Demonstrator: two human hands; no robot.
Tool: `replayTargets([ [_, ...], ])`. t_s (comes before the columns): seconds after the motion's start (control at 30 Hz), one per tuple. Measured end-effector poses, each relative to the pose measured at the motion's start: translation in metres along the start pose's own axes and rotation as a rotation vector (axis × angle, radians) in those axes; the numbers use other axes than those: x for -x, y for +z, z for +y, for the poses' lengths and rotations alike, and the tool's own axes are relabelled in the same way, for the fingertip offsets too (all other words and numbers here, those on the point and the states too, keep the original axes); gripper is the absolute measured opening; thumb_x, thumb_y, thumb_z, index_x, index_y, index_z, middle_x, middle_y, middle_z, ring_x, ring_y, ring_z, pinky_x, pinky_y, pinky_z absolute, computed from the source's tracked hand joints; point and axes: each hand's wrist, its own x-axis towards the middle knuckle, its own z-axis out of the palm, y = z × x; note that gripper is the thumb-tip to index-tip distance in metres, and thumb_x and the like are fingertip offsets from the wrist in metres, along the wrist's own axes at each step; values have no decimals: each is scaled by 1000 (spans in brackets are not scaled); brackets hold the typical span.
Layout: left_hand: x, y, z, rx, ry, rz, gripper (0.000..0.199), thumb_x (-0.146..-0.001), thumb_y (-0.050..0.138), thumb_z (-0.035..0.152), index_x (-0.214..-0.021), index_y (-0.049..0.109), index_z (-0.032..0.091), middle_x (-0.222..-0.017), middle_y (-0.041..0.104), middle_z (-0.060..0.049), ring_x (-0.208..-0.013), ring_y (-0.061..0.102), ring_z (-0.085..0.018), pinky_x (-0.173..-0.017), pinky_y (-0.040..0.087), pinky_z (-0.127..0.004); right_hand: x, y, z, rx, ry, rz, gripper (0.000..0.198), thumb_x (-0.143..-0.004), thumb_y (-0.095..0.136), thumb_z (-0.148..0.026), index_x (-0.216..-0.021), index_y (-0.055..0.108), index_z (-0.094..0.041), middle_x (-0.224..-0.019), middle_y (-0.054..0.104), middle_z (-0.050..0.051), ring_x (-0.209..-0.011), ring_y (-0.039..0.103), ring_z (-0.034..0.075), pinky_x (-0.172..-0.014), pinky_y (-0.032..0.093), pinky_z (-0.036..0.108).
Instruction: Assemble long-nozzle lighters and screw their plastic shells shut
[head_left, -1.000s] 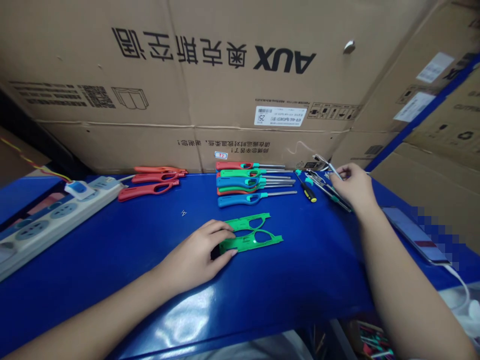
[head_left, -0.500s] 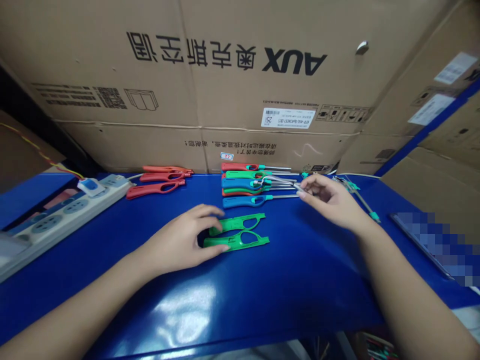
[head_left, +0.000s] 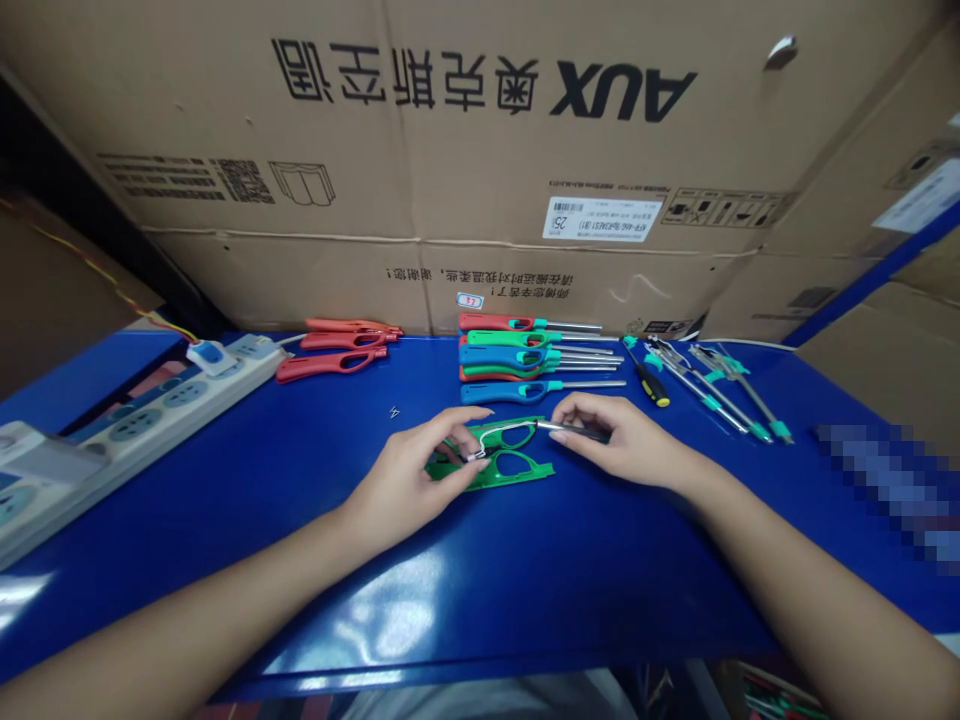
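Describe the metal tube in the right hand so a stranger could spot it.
On the blue table, find the two green shell halves by the left hand. Near their right end, the right hand pinches a slim metal tube. Unlike the tubes lying farther right, it is held, its pale wire reaching the left hand.

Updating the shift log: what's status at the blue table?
Right hand holds metal tube; left hand pinches white wire. Green handle halves side by side. Screwdriver beyond, clear of hands.

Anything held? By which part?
Right hand: metal tube, near the end with the white wire. Left hand: seemingly pinching the wire's other end.
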Motion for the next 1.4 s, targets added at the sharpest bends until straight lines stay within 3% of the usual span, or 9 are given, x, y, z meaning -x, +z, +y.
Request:
replayTargets([
  [0.23, -4, -3, 5, -66, 37, 118, 15, -93, 67, 22, -106, 75, 21, -85, 74, 2, -73, 67, -9, -68, 52, -17, 2, -8, -7, -32, 9, -348, 27, -97, 59, -41, -99, 69, -16, -84, 68, 2, -73, 57, 13, -67, 45, 25],
  [0.3, -5, -3, 5, -58, 29, 112, 11, -93, 68, 22, -100, 77, 20, -86, 75, 0, -72, 67, -10, -65, 51, -17, 3, -11, -11, -56, 2, -394, 28, -97, 58, -41, -100, 70, -16, -88, 70, 4, -76, 60, 14, -70, 46, 25],
  [0.5, -7, -4, 0, -90, -10, -20, 15, -96, 65, 24, -104, 77, 21, -93, 76, -3, -80, 70, -14, -69, 52, -22, 4, -20, -11, -88, 48, -360, 31, -96, 59, -43, -110, 65, -16, -80, 71, 4, -70, 62, 14, -64, 47, 25],
  [0.63, -6, -5, -4, -162, 50, -126, 17, -97, 63, 20, -106, 77, 17, -95, 74, -5, -84, 70, -15, -76, 53, -25, 4, -22, -5, -29, 32, -320, 28, -94, 62, -44, -100, 68, -16, -85, 72, 5, -74, 62, 15, -67, 48, 27],
  [0.8, -3, -6, -5, -262, 129, -168, 20, -99, 59, 20, -111, 75, 16, -100, 69, -7, -89, 69, -17, -81, 55, -28, 3, -18, 0, 48, -66, -306, 22, -94, 65, -38, -95, 72, -17, -96, 68, 7, -86, 63, 17, -77, 49, 30],
  [1.1, -3, -6, -5, -328, 98, -256, 23, -101, 54, 25, -108, 76, 18, -100, 71, -7, -92, 70, -20, -84, 57, -33, 2, -14, -4, 162, -111, -320, 11, -94, 65, -26, -90, 72, -18, -92, 70, 6, -90, 63, 18, -81, 48, 31],
  [1.4, -3, -6, -3, -334, 61, -276, 25, -102, 54, 25, -109, 76, 17, -101, 73, -8, -93, 70, -21, -85, 57, -33, 2, -5, -13, 478, -219, -270, 20, -94, 60, -16, -75, 67, -18, -77, 67, 5, -77, 60, 18, -73, 40, 30],
])
